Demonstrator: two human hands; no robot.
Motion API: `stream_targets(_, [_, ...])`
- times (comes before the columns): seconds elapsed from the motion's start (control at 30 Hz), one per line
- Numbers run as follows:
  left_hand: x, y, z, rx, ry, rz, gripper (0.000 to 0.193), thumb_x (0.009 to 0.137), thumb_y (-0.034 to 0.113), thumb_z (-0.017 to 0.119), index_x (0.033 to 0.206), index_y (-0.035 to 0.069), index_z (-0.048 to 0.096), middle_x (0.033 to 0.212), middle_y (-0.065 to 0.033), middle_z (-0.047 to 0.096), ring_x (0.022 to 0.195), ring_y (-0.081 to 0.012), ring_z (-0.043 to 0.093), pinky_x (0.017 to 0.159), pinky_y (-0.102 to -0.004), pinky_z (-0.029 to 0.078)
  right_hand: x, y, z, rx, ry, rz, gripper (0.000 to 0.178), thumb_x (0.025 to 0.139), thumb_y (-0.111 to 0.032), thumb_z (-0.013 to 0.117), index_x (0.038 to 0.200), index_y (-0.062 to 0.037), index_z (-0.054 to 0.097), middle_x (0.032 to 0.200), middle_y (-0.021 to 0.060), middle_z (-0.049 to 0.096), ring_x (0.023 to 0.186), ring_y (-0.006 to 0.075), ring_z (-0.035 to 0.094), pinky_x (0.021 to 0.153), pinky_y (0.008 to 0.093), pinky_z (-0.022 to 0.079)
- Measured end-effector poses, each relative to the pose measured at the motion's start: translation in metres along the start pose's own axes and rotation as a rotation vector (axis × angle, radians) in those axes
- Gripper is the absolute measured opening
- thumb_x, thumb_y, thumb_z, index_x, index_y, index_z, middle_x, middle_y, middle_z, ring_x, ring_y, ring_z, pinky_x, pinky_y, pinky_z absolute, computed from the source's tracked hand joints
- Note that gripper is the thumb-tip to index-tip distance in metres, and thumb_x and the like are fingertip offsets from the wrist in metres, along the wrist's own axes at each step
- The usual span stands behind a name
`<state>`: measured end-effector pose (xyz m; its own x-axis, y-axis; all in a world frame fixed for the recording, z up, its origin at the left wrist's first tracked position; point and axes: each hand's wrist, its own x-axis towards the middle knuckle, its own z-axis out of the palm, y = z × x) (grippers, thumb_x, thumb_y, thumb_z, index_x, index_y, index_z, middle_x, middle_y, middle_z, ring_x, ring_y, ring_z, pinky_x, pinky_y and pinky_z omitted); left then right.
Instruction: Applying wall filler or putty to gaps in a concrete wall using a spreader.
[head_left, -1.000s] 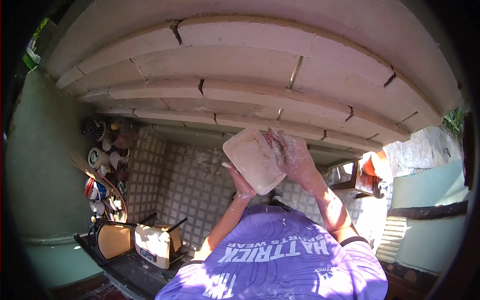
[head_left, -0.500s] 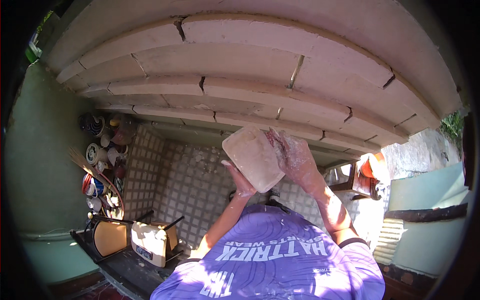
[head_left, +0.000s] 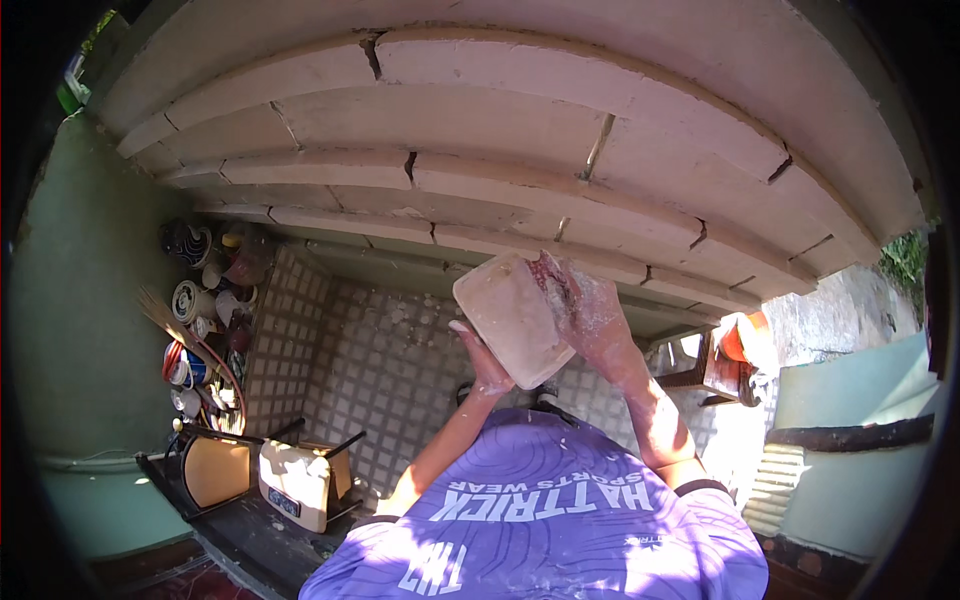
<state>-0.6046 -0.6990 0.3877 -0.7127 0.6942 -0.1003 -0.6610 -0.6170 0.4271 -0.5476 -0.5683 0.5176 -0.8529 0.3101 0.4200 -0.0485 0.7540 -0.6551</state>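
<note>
A pale rectangular tub with rounded corners is held tilted in front of my chest. Its smooth cream face is turned up; whether that is the inside with paste in it or a flat outside, I cannot tell. My left hand supports its lower left edge, thumb showing along the side and the other fingers hidden beneath. On the right edge, my right hand, smeared with white powder, is curled with its fingers pressed together. Something reddish shows at those fingertips, too small to name.
Beyond my hands rise pale stepped ledges with cracked edges. Buckets and cans line the left wall. Chairs stand at lower left, a wooden stool at right. Tiles cover the floor.
The tub and both hands shift very slightly right in the picture. My grip looks much the same.
</note>
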Motion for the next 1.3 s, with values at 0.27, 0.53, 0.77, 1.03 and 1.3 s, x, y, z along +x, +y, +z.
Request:
stream_targets(0.27, [0.004, 0.002, -0.007, 0.044, 0.047, 0.006, 0.091, 0.084, 0.081, 0.03, 0.151, 0.019, 0.024, 0.15, -0.0072, 0.034, 0.136, -0.0297, 0.038, 0.112, -0.0476, 0.035, -0.013, -0.018, 0.023, 0.164, -0.118, 0.04, 0.041, 0.08, -0.005, 0.06, 0.121, -0.004, 0.058, 0.101, 0.023, 0.065, 0.09, 0.0438, 0.061, 0.078, 0.0474, 0.051])
stream_targets(0.53, [0.005, 0.007, -0.003, 0.035, 0.085, 0.002, 0.091, 0.084, 0.08, 0.033, 0.15, 0.017, 0.025, 0.149, -0.0084, 0.037, 0.134, -0.0292, 0.04, 0.112, -0.0475, 0.035, -0.004, 0.006, 0.003, 0.018, -0.043, 0.095, 0.044, 0.077, 0.0, 0.059, 0.121, 0.0011, 0.057, 0.102, 0.0246, 0.064, 0.093, 0.0446, 0.061, 0.08, 0.0449, 0.051])
stream_targets(0.77, [0.009, -0.001, -0.008, 0.071, 0.042, -0.063, 0.088, 0.085, 0.079, 0.034, 0.149, 0.018, 0.028, 0.148, -0.0076, 0.038, 0.134, -0.0298, 0.04, 0.111, -0.0483, 0.035, -0.018, -0.01, 0.016, 0.135, -0.073, 0.086, 0.04, 0.078, -0.004, 0.058, 0.118, -0.0033, 0.06, 0.102, 0.0242, 0.064, 0.09, 0.0439, 0.061, 0.077, 0.0475, 0.051])
stream_targets(1.03, [0.014, -0.025, -0.026, -0.099, 0.023, -0.128, 0.095, 0.082, 0.083, 0.031, 0.15, 0.017, 0.026, 0.149, -0.0081, 0.036, 0.135, -0.0298, 0.04, 0.111, -0.0478, 0.035, -0.015, 0.02, -0.01, -0.005, -0.004, 0.188, 0.043, 0.079, -0.002, 0.06, 0.122, -0.0001, 0.058, 0.102, 0.024, 0.065, 0.092, 0.0438, 0.062, 0.078, 0.0441, 0.052])
stream_targets(1.3, [0.014, -0.031, 0.0, 0.095, 0.107, -0.078, 0.087, 0.087, 0.078, 0.029, 0.15, 0.018, 0.027, 0.15, -0.0054, 0.035, 0.135, -0.0291, 0.039, 0.111, -0.0478, 0.036, -0.032, -0.001, -0.002, 0.16, -0.047, 0.109, 0.042, 0.08, -0.006, 0.063, 0.121, -0.0015, 0.058, 0.106, 0.0233, 0.064, 0.095, 0.0431, 0.061, 0.079, 0.0449, 0.051])
